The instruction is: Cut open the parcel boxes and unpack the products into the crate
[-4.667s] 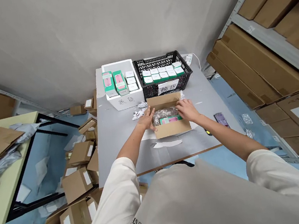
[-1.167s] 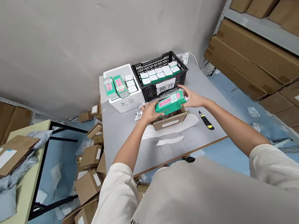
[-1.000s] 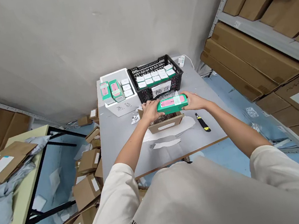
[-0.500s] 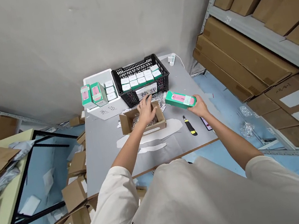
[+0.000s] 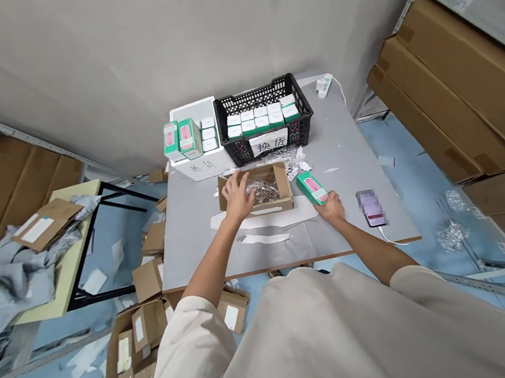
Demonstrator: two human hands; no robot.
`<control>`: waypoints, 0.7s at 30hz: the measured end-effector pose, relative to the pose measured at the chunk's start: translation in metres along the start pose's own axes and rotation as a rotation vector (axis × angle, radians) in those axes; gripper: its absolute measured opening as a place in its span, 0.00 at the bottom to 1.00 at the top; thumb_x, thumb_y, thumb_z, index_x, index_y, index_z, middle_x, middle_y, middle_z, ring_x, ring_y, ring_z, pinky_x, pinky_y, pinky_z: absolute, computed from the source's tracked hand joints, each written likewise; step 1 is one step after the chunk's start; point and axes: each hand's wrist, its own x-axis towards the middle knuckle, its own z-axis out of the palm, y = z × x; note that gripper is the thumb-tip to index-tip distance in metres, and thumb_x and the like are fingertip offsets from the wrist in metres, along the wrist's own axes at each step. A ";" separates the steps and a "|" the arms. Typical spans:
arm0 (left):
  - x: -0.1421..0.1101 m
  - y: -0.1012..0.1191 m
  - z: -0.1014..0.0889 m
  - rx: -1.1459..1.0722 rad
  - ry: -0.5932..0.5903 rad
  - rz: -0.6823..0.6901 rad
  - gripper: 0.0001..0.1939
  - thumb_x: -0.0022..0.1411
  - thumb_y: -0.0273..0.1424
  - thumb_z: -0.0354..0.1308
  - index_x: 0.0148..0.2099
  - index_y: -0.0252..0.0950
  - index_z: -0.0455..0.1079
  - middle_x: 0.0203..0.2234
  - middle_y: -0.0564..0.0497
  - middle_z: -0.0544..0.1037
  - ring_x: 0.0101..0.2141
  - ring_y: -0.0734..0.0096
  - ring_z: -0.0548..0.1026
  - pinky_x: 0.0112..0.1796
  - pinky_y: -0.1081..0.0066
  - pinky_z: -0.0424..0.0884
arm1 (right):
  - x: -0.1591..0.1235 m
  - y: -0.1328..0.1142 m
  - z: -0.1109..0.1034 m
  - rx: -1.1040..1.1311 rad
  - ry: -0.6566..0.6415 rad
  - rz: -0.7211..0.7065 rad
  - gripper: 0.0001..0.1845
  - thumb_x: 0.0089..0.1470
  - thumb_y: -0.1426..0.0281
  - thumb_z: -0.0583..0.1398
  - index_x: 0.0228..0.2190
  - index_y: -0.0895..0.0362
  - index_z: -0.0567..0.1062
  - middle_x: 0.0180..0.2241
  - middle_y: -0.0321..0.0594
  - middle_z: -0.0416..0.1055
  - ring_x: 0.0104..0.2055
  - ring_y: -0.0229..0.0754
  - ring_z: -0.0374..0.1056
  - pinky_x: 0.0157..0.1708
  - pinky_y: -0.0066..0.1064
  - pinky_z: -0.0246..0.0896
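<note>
Left hand [image 5: 236, 196] is open, with its fingers spread, and rests on the left side of one open cardboard box [image 5: 283, 192]. Inside that box is a shiny heap of bubble wrap [image 5: 262, 190]. Right hand [image 5: 331, 207] is closed around the low end of one green box [image 5: 312, 188] with a pink front. That green box is tilted and sits just beside the right corner of the cardboard box, above the gray tabletop [image 5: 195, 249].

Behind the cardboard box are two containers, side by side. One white foam box [image 5: 196, 169] holds two green boxes with pink fronts [image 5: 180, 140] and three small white boxes [image 5: 208, 133]. One black crate [image 5: 260, 149] holds about a dozen small white-and-green boxes [image 5: 260, 117]; they are too small to count for sure. One paper sign [image 5: 269, 143] with writing hangs on the crate.

To the right of the cardboard box lies one phone [image 5: 371, 208] with a blurred screen. Past the crate is one white power strip [image 5: 323, 85]. Brown cartons [image 5: 456, 80] fill the shelves on the right.
</note>
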 end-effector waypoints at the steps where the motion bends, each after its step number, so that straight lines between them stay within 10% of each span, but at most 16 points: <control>1: -0.004 -0.006 -0.003 0.006 0.005 -0.009 0.30 0.70 0.42 0.51 0.72 0.44 0.59 0.72 0.41 0.54 0.69 0.43 0.54 0.64 0.44 0.53 | -0.001 0.000 0.004 -0.015 -0.006 0.001 0.38 0.53 0.54 0.66 0.57 0.52 0.56 0.57 0.53 0.63 0.59 0.59 0.65 0.52 0.44 0.64; 13: -0.056 -0.085 -0.001 -0.360 0.166 -0.274 0.37 0.70 0.45 0.53 0.74 0.39 0.46 0.68 0.36 0.59 0.66 0.51 0.62 0.63 0.50 0.62 | -0.007 -0.021 -0.006 0.051 0.078 -0.234 0.38 0.48 0.66 0.63 0.60 0.54 0.60 0.63 0.57 0.57 0.66 0.64 0.56 0.63 0.58 0.52; 21: -0.085 -0.118 0.041 -0.682 -0.055 -0.314 0.46 0.56 0.45 0.70 0.69 0.41 0.51 0.65 0.38 0.62 0.62 0.53 0.70 0.59 0.55 0.69 | -0.037 -0.084 -0.031 0.567 -0.279 -0.640 0.39 0.49 0.60 0.66 0.62 0.48 0.65 0.66 0.46 0.60 0.67 0.54 0.60 0.61 0.48 0.62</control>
